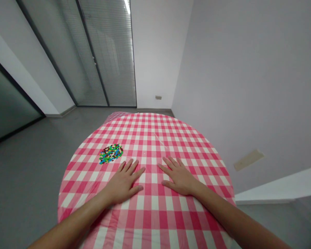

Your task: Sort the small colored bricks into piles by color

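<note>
My left hand point(124, 181) lies palm down on a pink-and-white checked tablecloth point(151, 221), its fingers spread and nothing in them. Just beyond its fingertips, to the left, is a flat pile of small multicoloured pieces point(111, 154) in green, blue, yellow, white and dark red. They look like tiny building bricks, though they are too small to make out singly. My right hand point(178, 175) also rests flat on the cloth, fingers apart, touching only the cloth. A strip of bare cloth separates the two hands.
The cloth covers a table with a rounded far edge. Behind stand glass panels with blinds point(111, 52) and a white wall with a socket point(158, 97). Another wall point(248, 86) runs close along the right side. Grey floor point(28, 173) shows at the left.
</note>
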The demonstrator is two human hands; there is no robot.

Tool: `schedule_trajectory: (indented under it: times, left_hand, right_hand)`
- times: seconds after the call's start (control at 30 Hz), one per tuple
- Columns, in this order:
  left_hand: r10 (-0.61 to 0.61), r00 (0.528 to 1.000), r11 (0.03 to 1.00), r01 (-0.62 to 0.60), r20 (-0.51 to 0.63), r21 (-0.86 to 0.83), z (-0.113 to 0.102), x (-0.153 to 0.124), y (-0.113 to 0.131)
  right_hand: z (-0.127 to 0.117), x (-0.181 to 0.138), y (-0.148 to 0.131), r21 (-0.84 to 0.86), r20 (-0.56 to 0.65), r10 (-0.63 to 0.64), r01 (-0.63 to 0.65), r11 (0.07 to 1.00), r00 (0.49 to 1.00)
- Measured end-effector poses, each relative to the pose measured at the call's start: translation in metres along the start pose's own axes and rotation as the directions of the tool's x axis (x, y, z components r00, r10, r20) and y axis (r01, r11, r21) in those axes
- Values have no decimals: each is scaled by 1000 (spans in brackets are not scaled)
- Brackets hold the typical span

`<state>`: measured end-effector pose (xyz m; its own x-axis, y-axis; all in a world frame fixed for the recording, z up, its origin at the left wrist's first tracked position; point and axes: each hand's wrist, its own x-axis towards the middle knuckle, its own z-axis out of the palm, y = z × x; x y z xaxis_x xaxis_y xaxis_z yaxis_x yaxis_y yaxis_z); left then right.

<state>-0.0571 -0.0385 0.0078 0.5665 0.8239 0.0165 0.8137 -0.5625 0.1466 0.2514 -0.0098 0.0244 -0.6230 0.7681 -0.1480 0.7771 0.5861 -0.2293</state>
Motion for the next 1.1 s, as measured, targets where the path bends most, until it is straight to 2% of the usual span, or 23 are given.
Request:
schedule_trajectory:
  times: [0.77,1.1]
  left_hand:
    - [-26,998,1000,25,60,16,-5,1,4]
    - [-9,995,1000,8,99,10,-9,1,2]
  right_hand:
    - [-1,0,-2,3,1,11,-11,1000,1000]
    - [-7,-1,6,108,61,-12,5,994,998]
